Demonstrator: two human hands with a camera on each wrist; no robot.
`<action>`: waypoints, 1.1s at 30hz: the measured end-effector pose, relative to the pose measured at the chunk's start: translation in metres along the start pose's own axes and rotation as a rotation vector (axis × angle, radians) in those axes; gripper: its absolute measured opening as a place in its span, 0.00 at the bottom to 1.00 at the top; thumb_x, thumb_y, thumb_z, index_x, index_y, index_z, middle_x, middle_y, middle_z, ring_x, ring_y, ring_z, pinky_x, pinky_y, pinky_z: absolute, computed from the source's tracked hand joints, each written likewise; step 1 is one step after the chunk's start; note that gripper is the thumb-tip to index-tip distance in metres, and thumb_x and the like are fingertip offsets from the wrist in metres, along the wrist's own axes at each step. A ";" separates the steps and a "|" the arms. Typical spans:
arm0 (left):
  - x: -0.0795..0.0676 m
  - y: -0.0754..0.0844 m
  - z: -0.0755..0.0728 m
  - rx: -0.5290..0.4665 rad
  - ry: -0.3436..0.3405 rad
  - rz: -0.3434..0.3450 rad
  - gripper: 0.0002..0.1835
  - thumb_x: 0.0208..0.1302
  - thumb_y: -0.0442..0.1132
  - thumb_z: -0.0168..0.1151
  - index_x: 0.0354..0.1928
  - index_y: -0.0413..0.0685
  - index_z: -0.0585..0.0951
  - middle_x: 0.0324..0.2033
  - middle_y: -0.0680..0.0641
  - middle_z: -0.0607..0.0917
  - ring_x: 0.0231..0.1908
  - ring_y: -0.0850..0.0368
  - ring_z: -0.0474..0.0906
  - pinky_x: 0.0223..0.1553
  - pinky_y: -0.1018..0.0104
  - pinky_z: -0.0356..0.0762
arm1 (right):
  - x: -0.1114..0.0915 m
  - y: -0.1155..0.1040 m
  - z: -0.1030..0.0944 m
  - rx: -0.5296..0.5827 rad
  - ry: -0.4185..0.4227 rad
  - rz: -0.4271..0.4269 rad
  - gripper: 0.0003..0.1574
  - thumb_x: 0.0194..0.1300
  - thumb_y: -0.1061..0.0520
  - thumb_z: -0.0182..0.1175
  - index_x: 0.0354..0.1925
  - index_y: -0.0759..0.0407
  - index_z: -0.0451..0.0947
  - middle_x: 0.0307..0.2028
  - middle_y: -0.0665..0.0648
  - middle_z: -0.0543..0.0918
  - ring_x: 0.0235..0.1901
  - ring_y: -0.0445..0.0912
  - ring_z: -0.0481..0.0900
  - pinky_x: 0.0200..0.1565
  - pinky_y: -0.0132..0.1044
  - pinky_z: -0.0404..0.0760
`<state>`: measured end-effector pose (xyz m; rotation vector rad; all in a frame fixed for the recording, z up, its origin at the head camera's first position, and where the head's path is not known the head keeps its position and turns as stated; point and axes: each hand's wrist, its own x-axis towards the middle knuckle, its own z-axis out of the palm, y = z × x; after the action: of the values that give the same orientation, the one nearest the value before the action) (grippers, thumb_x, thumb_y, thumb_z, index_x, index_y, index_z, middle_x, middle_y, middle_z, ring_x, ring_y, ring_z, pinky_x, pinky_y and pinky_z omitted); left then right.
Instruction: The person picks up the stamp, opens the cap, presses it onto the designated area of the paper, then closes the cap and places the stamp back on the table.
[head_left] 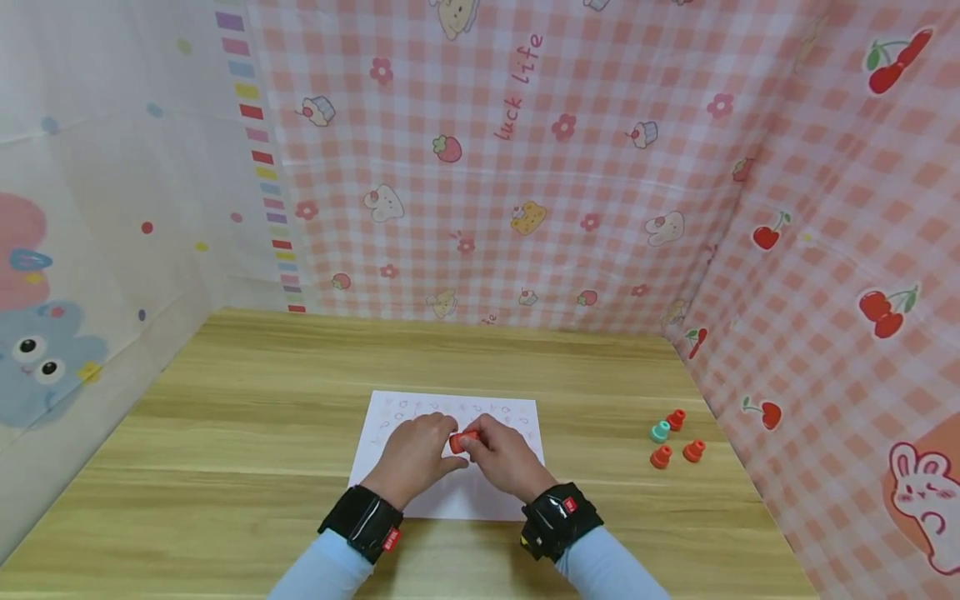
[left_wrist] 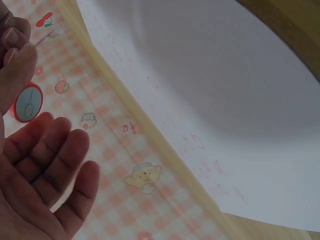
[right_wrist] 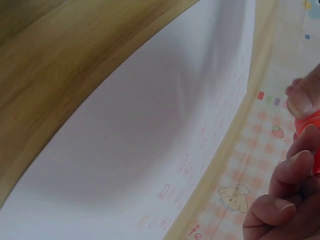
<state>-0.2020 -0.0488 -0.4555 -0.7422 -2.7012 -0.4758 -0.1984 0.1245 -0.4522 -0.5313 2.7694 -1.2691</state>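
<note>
My right hand [head_left: 513,458] pinches a small red toy stamp [head_left: 462,441] between thumb and fingers, over the white paper [head_left: 465,492]. The stamp's round end [left_wrist: 29,103] shows a pale picture inside a red rim in the left wrist view. In the right wrist view the red stamp [right_wrist: 309,124] is partly cut off at the edge. My left hand [head_left: 420,450] is close beside the stamp, its fingers loosely bent and its thumb apart from it. Rows of faint red and pink printed marks run along the paper's far part.
Several more stamps stand on the wooden table [head_left: 262,433] at the right: red ones [head_left: 694,451] and a teal one [head_left: 660,431]. A pink checked cloth [head_left: 480,183] hangs behind the table and along its right side. A pale cloth [head_left: 150,208] hangs at the left.
</note>
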 end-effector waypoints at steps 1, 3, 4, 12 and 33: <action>-0.001 0.000 0.000 0.009 -0.013 -0.012 0.24 0.44 0.51 0.82 0.38 0.44 0.82 0.27 0.50 0.81 0.28 0.54 0.78 0.29 0.61 0.76 | 0.000 0.001 -0.001 -0.006 -0.003 0.005 0.05 0.72 0.53 0.59 0.39 0.53 0.75 0.27 0.46 0.77 0.27 0.41 0.73 0.29 0.34 0.70; -0.003 -0.001 -0.001 0.034 -0.037 -0.034 0.27 0.44 0.52 0.82 0.42 0.43 0.82 0.30 0.47 0.82 0.30 0.51 0.80 0.31 0.58 0.78 | 0.000 0.003 -0.003 -0.030 -0.010 0.019 0.04 0.71 0.54 0.60 0.40 0.53 0.76 0.26 0.46 0.77 0.26 0.42 0.72 0.28 0.34 0.70; -0.004 -0.001 -0.002 0.049 -0.049 -0.044 0.28 0.44 0.52 0.82 0.43 0.43 0.82 0.30 0.47 0.82 0.31 0.50 0.80 0.31 0.57 0.78 | 0.000 0.005 -0.005 -0.046 -0.011 0.030 0.05 0.71 0.54 0.60 0.40 0.53 0.76 0.26 0.47 0.77 0.26 0.42 0.72 0.28 0.35 0.70; -0.008 -0.004 -0.005 0.138 -0.117 -0.122 0.22 0.46 0.52 0.80 0.35 0.45 0.82 0.27 0.46 0.79 0.30 0.48 0.78 0.29 0.53 0.76 | 0.001 0.022 -0.024 -0.180 0.011 0.180 0.11 0.68 0.52 0.64 0.42 0.56 0.75 0.27 0.51 0.76 0.27 0.47 0.71 0.29 0.37 0.69; -0.011 -0.004 -0.018 0.210 -0.264 -0.226 0.21 0.41 0.44 0.83 0.34 0.43 0.83 0.28 0.43 0.81 0.32 0.45 0.80 0.32 0.49 0.76 | -0.009 0.095 -0.099 -0.561 0.053 0.258 0.09 0.68 0.56 0.62 0.36 0.59 0.73 0.23 0.52 0.74 0.23 0.47 0.71 0.26 0.39 0.67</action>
<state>-0.1914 -0.0643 -0.4442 -0.4736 -3.0381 -0.1458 -0.2356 0.2574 -0.4582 -0.1439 3.0960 -0.4540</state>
